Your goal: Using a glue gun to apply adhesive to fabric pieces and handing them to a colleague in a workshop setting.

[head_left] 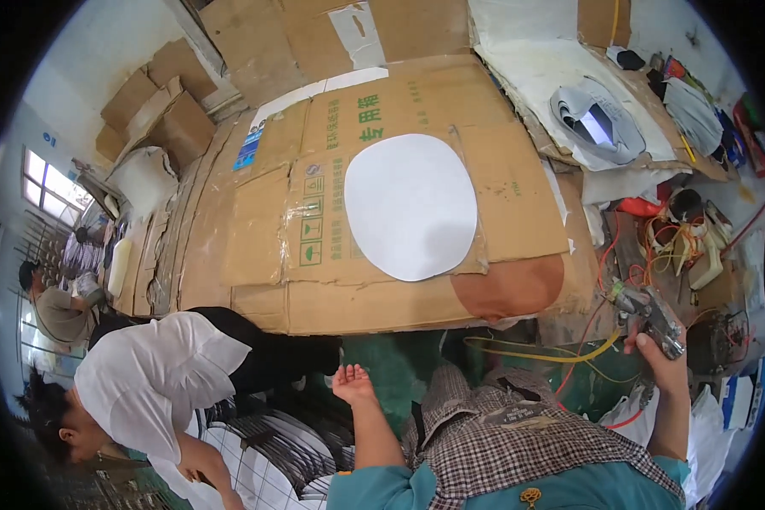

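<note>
Right hand [661, 353] wrapped round spray gun [653, 321], left hand [354, 385] empty, fingers half-curled; white oval panel [411, 208] ahead of left hand; yellow hose [557, 355] between hands might snag, jerking gun off aim.

a workshop, cardboard-covered table [518, 195], boxes [183, 123] left of the table, spray gun [660, 321] and hoses [602, 348] at the table's right, wire racks [285, 450] and co-workers [153, 365] at the table's left.

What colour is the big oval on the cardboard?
The oval is white, best seen in the head view.
</note>
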A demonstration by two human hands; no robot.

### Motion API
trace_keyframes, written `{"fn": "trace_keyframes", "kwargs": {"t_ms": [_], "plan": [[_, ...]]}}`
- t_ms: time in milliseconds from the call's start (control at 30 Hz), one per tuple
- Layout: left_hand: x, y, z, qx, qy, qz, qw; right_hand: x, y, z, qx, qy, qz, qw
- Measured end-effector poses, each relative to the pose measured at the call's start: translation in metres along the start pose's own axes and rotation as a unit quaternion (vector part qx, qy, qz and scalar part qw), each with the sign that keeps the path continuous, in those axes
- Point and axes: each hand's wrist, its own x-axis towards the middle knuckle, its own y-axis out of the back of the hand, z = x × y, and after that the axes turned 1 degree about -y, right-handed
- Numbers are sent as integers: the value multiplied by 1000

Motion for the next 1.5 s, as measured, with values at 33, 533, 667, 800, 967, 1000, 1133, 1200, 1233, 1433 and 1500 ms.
{"fn": "trace_keyframes", "kwargs": {"t_ms": [33,533,667,800,967,1000,1133,1200,1233,1433,1500], "plan": [[0,-1,1,0,2,-10,1000,-1,4,-3,-24,2,-18,1000],[-8,-47,-11,137,43,-62,988,11,-15,5,28,-7,21,999],[-11,-72,-20,218,17,-81,972,1,0,10,5,-16,9,1000],[-15,-99,-32,273,7,-116,955,-5,5,14,31,-14,-109,993],[-27,-132,-50,315,8,-166,934,-5,11,-3,-15,-27,-49,998],[-22,-136,-52,315,8,-161,935,-1,15,-3,-32,-34,-33,998],[-2,-161,-71,373,-48,-208,903,-4,21,-2,-47,-32,-132,990],[-2,-186,-81,469,-78,-213,854,4,18,2,-49,-39,-170,983],[-6,-196,-86,479,-96,-209,847,9,13,2,-35,-43,-174,983],[-16,-234,-123,716,-336,-166,589,35,2,4,35,-38,-44,998],[-30,-239,-121,760,-343,-156,529,36,18,6,13,-61,-28,998]]}}
